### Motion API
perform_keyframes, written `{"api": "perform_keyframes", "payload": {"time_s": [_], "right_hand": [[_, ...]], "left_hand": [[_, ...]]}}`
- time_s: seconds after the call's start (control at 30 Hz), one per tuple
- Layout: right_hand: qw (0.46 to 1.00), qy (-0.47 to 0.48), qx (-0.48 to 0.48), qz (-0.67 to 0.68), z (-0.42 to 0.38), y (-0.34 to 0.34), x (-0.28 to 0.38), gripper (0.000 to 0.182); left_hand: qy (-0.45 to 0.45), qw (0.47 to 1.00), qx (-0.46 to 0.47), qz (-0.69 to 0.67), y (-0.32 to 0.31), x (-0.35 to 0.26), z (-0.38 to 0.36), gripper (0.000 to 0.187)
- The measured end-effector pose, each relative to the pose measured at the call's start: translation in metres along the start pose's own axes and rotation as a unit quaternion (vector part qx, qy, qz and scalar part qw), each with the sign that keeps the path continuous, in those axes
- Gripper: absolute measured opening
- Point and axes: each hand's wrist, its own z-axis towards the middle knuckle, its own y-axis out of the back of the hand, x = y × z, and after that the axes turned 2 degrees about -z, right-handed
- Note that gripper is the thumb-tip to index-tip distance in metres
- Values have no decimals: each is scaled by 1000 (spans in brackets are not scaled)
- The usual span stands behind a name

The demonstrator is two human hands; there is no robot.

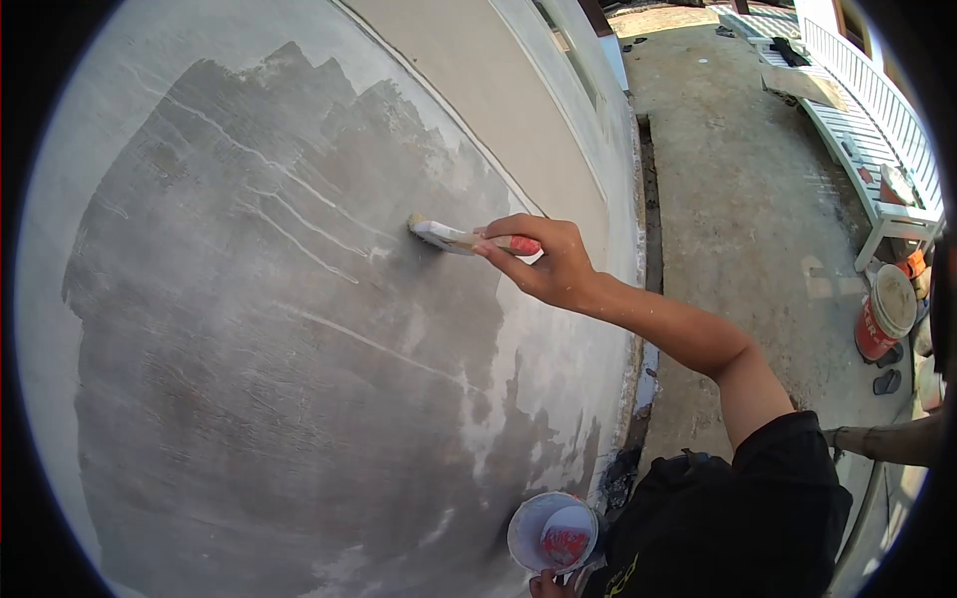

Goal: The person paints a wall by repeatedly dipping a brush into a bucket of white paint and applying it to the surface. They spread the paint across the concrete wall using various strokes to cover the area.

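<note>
My right hand (550, 261) is closed around the handle of a paintbrush (446, 236) with a red end and white-smeared head. Its bristles touch the damp grey part of the wall (289, 299), where several white streaks run. Low in the view, my left hand (551, 584) grips the rim of a small white bucket (528, 530). Inside the bucket show a pale surface and a red patch that I cannot make out. Most of my left hand is cut off by the frame's bottom edge.
A beige panel (498, 90) borders the grey area. Along the wall's foot runs a narrow gutter (653, 219) beside the concrete floor (728, 199). To the right are a white slatted bench (877, 135), a red-and-white bucket (877, 329) and dark sandals (886, 382).
</note>
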Motion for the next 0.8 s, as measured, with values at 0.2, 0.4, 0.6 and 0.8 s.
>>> {"api": "perform_keyframes", "payload": {"time_s": [0.2, 0.4, 0.6, 0.8], "right_hand": [[973, -17, 115, 200, -27, 7, 31, 15], [941, -234, 55, 239, 39, 14, -58, 30], [972, -185, -84, 117, 96, 37, -138, 39], [990, -88, -110, -18, 81, 18, -111, 24]], "left_hand": [[-58, 993, 85, 52, -20, -20, -15, 23], [-51, 998, 40, 10, -53, -24, -75, 19], [-65, 997, -30, 36, -83, -27, -133, 16], [-51, 998, -8, 48, -60, -16, -112, 16]]}}
